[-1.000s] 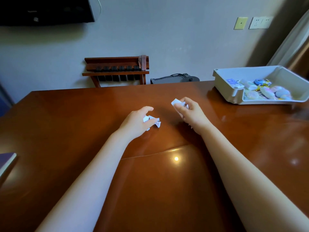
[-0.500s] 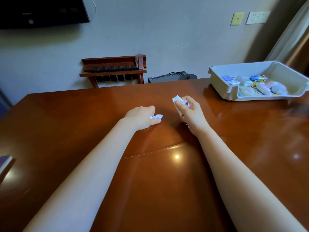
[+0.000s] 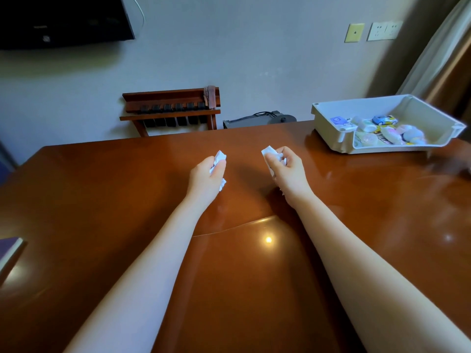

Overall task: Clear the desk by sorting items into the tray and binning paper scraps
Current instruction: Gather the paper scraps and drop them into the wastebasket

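- Notebook (image 3: 10,252): purple cover, at the desk's left edge, partly out of view.
- Desk (image 3: 102,200): glossy brown wood. Bare surface shows from near edge to far edge, and between the hands and the tray.
- Left hand (image 3: 207,175): over the desk's middle, fingers curled round the left paper scrap (image 3: 219,157), crumpled white.
- Right hand (image 3: 286,171): near the left hand, not touching it. Thumb and fingers pinch the right paper scrap (image 3: 269,151), crumpled white.
- Tray (image 3: 327,131): white plastic, far right on the desk, well apart from both hands. It holds a toy car (image 3: 384,120), a blue card (image 3: 336,120) and pastel wrapped pieces. Any writing is too small to read.
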`<state>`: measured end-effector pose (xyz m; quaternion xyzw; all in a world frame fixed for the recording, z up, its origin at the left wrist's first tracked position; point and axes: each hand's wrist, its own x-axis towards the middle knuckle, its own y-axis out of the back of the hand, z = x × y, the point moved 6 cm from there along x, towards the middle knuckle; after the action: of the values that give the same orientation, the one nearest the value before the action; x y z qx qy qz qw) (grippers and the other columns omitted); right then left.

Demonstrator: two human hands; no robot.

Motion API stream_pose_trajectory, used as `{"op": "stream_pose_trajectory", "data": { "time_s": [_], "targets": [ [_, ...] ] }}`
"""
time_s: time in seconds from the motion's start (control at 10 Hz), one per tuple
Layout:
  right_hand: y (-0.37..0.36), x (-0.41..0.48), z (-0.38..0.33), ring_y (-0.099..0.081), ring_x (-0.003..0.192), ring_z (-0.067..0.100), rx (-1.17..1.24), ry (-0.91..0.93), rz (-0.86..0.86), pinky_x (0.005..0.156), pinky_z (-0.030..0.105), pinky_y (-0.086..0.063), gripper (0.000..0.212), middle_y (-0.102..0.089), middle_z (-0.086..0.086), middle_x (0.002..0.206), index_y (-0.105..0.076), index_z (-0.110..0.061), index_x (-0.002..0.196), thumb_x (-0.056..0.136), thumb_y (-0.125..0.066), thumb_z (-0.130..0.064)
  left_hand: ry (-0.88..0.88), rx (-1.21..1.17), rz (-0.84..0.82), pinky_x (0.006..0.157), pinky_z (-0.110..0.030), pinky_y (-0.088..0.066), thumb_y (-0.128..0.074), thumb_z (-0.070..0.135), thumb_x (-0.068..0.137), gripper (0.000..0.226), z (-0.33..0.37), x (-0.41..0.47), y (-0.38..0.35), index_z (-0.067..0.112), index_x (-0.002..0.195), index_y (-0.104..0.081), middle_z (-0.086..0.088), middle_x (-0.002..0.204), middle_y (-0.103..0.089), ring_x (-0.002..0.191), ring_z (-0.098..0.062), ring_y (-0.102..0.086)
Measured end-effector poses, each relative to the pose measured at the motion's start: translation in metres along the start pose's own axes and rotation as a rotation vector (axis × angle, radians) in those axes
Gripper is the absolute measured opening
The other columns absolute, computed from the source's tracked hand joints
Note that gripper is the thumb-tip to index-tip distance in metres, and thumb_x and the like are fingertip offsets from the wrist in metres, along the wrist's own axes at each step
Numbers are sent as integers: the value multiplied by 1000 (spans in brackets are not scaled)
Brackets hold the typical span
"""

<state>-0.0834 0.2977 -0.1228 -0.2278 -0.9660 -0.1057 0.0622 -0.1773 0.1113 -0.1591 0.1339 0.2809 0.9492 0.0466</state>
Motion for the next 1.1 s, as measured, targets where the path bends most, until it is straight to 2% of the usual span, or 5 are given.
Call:
{"op": "stream_pose_trajectory", "data": {
  "time_s": [0.2, 0.6, 0.8, 0.9, 1.1],
  "targets": [
    [28, -24, -17, -37, 55, 10, 93, 31, 101, 46, 19, -31, 27, -43, -2, 66, -39, -23, 68, 91, -54, -28, -69, -102, -40, 67, -32, -46, -47, 39, 94, 25, 59, -36, 7, 21, 79, -54, 0, 73, -57, 70, -17, -54],
    [90, -104, -72, -35, 45, 5, 58, 174, 133, 43, 18, -31, 23, -42, -9, 51, -46, -16, 71, 89, -58, -24, -188, -182, -83, 62, -29, -43, -46, 37, 95, 33, 146, -108, 8, 28, 63, -46, 5, 60, -51, 61, -15, -51],
    [141, -157, -88, -37, 45, 6, 18, 218, 228, 43, 17, -31, 26, -45, -8, 48, -46, -12, 69, 89, -60, -23, -238, -308, -153, 39, -8, -36, -44, 31, 97, 35, 197, -174, 0, 5, 75, -50, -2, 56, -46, 40, -1, -47],
    [174, -186, -87, -39, 49, 9, 1, 228, 296, 44, 20, -31, 30, -45, -3, 52, -46, -1, 75, 89, -61, -24, -293, -373, -201, 38, -9, -35, -45, 32, 98, 37, 221, -205, -15, 4, 74, -49, -4, 54, -42, 37, -3, -43],
    [246, -244, -85, -43, 46, 1, -19, 234, 416, 41, 14, -34, 26, -51, 1, 62, -52, 0, 87, 91, -59, -25, -400, -499, -338, 39, -14, -35, -46, 31, 97, 38, 271, -260, -63, 12, 64, -44, 4, 50, -40, 38, -4, -39]
  ]
}}
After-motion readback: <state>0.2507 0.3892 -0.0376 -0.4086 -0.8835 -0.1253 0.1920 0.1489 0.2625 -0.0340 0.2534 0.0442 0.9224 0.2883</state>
